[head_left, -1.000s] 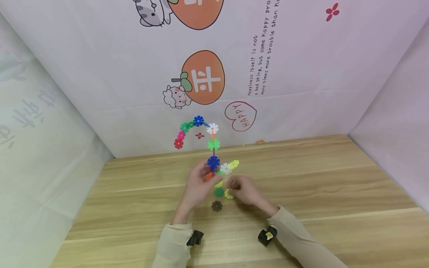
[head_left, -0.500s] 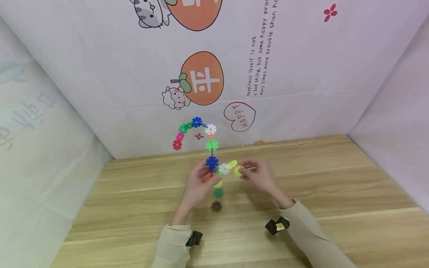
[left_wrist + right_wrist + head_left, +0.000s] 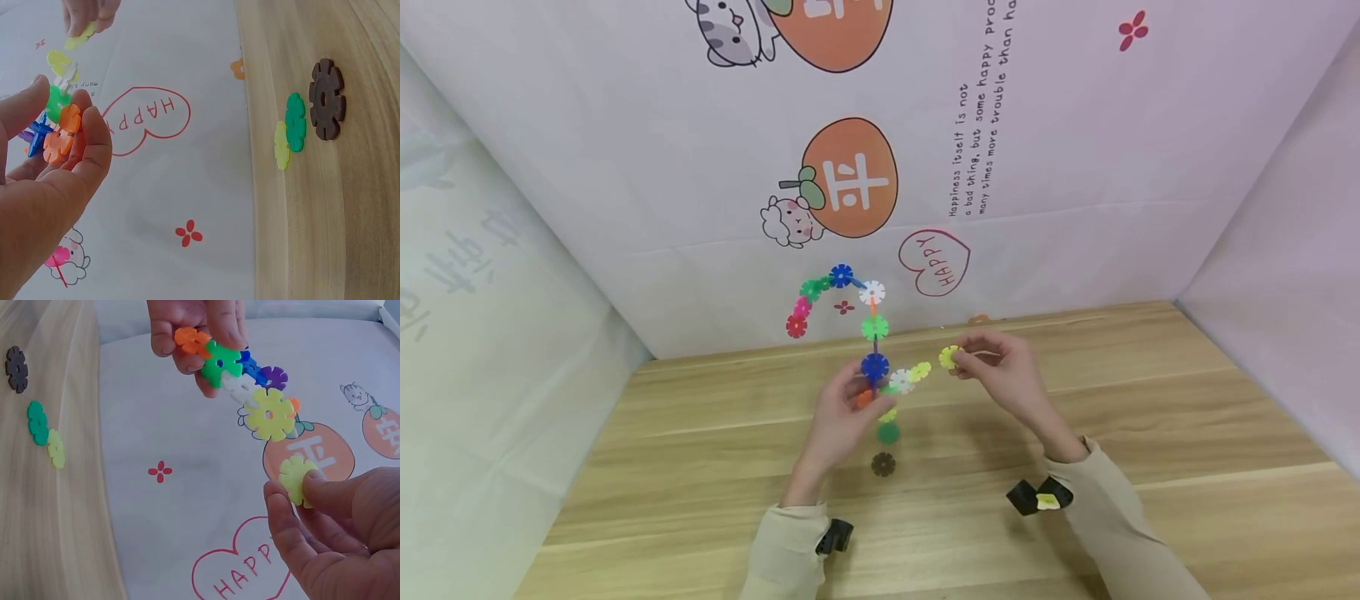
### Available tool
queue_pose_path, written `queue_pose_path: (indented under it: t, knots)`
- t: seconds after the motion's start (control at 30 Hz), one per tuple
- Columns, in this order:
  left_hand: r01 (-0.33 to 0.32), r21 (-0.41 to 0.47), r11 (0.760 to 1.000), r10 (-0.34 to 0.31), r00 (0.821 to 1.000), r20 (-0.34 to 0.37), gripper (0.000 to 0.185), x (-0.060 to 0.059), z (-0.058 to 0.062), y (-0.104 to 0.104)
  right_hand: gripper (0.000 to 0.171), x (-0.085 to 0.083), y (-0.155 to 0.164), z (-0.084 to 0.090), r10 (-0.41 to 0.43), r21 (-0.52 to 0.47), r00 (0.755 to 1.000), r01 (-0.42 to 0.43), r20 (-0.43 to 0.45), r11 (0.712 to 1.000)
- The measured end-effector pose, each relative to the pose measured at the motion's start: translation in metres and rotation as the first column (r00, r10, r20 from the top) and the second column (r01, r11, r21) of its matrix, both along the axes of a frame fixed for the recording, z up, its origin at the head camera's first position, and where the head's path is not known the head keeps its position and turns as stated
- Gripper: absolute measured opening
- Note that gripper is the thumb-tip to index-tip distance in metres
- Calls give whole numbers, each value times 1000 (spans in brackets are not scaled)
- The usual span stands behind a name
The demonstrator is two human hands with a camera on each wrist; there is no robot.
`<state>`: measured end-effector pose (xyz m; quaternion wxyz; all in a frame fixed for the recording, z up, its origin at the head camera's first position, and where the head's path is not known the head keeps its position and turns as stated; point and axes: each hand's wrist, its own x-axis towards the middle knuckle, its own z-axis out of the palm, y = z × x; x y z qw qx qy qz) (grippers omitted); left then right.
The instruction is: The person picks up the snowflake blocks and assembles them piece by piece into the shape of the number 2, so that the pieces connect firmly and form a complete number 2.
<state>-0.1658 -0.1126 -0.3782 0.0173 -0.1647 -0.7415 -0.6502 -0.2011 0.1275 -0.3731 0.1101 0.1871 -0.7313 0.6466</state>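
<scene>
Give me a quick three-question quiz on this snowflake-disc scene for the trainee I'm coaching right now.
1. True or false: the right hand pinches a yellow disc that is apart from the disc chain.
2. Which hand holds the disc chain at its lower end? A) left hand B) right hand C) neither
3. Fill in: the loose piece on the wooden table nearest the person is the ____ disc.

Key
1. True: in the right wrist view a gap shows between it and the chain's end disc.
2. A
3. Brown; a green disc and a pale yellow one lie just beyond it.
</scene>
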Motion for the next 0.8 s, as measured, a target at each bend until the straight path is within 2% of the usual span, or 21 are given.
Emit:
queue_pose_path:
  t: [0.03, 0.07, 0.2, 0.33, 0.6, 0.8]
  knots:
    - [-1, 1, 1000, 1, 1000, -3, 41, 0, 0, 0, 11, 1, 0, 2, 1, 17, 1000, 0, -4, 1000]
    - [-1, 4, 1000, 1, 1000, -3, 41, 0, 0, 0, 11, 11, -4, 15, -30, 56, 1000, 29, 7, 998]
    - [-4, 15, 1000, 4, 1000, 2, 42, 1, -1, 2, 11, 15, -5, 20, -30, 101, 1000, 30, 4, 994]
    - [-10, 2, 1000, 10, 1000, 14, 44, 1, -1, 2, 11, 16, -6, 21, -12, 104, 1000, 12, 4, 995]
    - [16, -9, 1000, -16, 1000, -23, 40, 1, -1, 1, 11, 17, -6, 20, 39, 133, 999, -36, -18, 990]
    - [26, 30, 999, -25, 1000, -14, 44, 1, -1, 5, 9, 16, -7, 18, 3, 159, 997, 9, -74, 987]
